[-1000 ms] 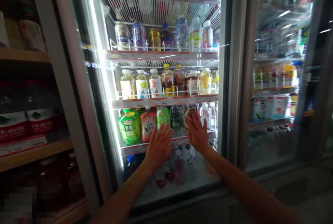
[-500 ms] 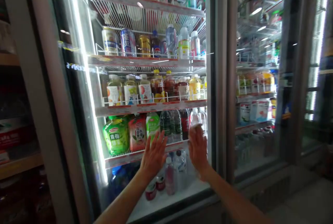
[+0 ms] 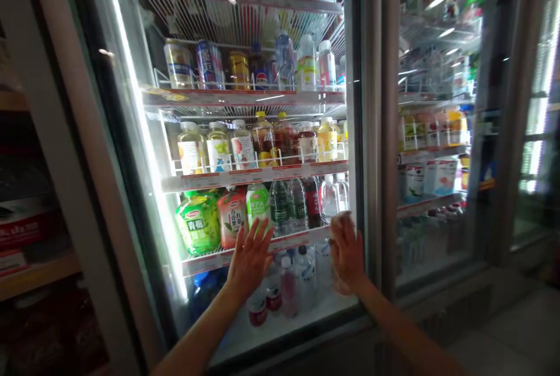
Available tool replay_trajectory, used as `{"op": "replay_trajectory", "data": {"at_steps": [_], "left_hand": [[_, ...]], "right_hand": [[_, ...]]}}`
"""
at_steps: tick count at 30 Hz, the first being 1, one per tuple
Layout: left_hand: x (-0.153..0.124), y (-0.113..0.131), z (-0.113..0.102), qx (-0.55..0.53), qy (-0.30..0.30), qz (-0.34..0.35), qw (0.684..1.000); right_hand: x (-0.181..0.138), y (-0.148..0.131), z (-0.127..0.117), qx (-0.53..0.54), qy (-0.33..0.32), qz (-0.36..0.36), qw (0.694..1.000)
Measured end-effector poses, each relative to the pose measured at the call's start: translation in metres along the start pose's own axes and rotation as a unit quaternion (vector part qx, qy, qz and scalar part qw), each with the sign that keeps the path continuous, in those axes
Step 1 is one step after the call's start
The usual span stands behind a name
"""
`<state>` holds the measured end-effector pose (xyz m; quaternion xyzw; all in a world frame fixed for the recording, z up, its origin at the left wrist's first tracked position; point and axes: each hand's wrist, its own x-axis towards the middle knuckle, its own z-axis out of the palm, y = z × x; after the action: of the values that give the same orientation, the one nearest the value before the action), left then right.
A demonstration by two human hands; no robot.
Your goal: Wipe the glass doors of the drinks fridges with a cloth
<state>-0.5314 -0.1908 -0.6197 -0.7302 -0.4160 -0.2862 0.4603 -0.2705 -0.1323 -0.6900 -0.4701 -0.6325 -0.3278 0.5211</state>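
Note:
My left hand point(image 3: 249, 259) is raised with its fingers stretched out and slightly spread, palm toward the glass door of a drinks fridge. Behind it stand a green jug point(image 3: 198, 224), a red tea jug point(image 3: 231, 218) and a bottle with a green label point(image 3: 258, 204). My right hand point(image 3: 347, 250) is up flat near the door's right edge, fingers extended and close together. A pale, blurred patch shows at its fingertips and left side; I cannot tell whether it is a cloth or a reflection. Neither hand shows a drink in it.
The metal door frame point(image 3: 382, 148) stands right of my right hand. Further right, a second fridge holds cartons point(image 3: 445, 176). Wire shelves carry cans point(image 3: 210, 66) and juice bottles point(image 3: 191, 151). More bottles point(image 3: 287, 288) stand at the bottom. Dark shelving is at the left.
My right hand has moved right and a little down, toward the door frame. My left hand has shifted slightly left. The view has tilted a little, and nothing on the shelves has moved.

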Motion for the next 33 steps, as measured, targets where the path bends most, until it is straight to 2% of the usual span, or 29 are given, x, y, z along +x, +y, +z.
{"op": "replay_trajectory", "data": {"at_steps": [2,3,4,7,8,9,12,13,14,17,18,19,22,23,24,27,28,29,32,33], "left_hand": [[0.001,0.000,0.000,0.000,0.006,0.000,1.000],[0.001,0.000,0.001,-0.001,0.011,0.002,1.000],[0.002,0.000,0.001,-0.001,0.015,0.003,1.000],[0.004,-0.001,0.001,-0.001,0.016,0.006,1.000],[0.005,-0.002,0.001,-0.002,0.014,0.003,1.000],[0.006,-0.003,0.000,-0.002,0.012,-0.004,1.000],[0.014,-0.009,-0.006,-0.012,0.021,-0.015,1.000],[0.019,-0.011,-0.008,-0.017,0.025,-0.013,0.999],[0.024,-0.013,-0.011,-0.022,0.030,-0.010,0.999],[0.042,-0.018,-0.019,-0.033,0.032,-0.008,0.999],[0.047,-0.021,-0.022,-0.033,0.032,-0.011,0.999],[0.051,-0.024,-0.024,-0.031,0.035,-0.018,0.999],[0.060,-0.034,-0.029,-0.018,0.047,-0.042,0.998],[0.061,-0.036,-0.030,-0.015,0.047,-0.045,0.998],[0.062,-0.038,-0.031,-0.014,0.045,-0.045,0.998],[0.064,-0.042,-0.034,-0.017,0.029,-0.045,0.998],[0.064,-0.043,-0.035,-0.018,0.027,-0.049,0.998],[0.065,-0.044,-0.036,-0.018,0.027,-0.055,0.998],[0.071,-0.045,-0.039,-0.017,0.025,-0.068,0.997],[0.074,-0.045,-0.040,-0.016,0.024,-0.067,0.997]], "right_hand": [[0.006,-0.002,0.002,-0.009,0.054,0.087,0.995],[0.008,-0.005,0.003,-0.007,0.062,0.091,0.994],[0.009,-0.008,0.004,-0.001,0.050,0.059,0.997],[0.015,-0.011,0.003,0.009,-0.018,-0.107,0.994],[0.020,-0.009,0.002,0.003,-0.022,-0.121,0.992],[0.028,-0.005,0.001,-0.008,-0.009,-0.096,0.995],[0.061,0.005,-0.003,-0.034,0.068,0.062,0.995],[0.071,0.004,-0.004,-0.030,0.076,0.070,0.994],[0.079,0.002,-0.005,-0.020,0.066,0.038,0.997],[0.095,-0.006,-0.008,0.013,-0.008,-0.157,0.987],[0.099,-0.007,-0.008,0.017,-0.011,-0.175,0.984],[0.103,-0.006,-0.009,0.016,0.008,-0.150,0.988],[0.114,-0.001,-0.009,0.002,0.114,0.033,0.993],[0.116,-0.001,-0.010,0.003,0.124,0.048,0.991],[0.118,-0.001,-0.010,0.009,0.109,0.018,0.994],[0.123,0.000,-0.014,0.027,0.009,-0.175,0.984],[0.127,0.001,-0.015,0.027,0.002,-0.188,0.982],[0.133,0.002,-0.016,0.023,0.019,-0.158,0.987],[0.148,-0.002,-0.015,0.012,0.118,0.024,0.993],[0.151,-0.008,-0.014,0.013,0.123,0.028,0.992]]}}
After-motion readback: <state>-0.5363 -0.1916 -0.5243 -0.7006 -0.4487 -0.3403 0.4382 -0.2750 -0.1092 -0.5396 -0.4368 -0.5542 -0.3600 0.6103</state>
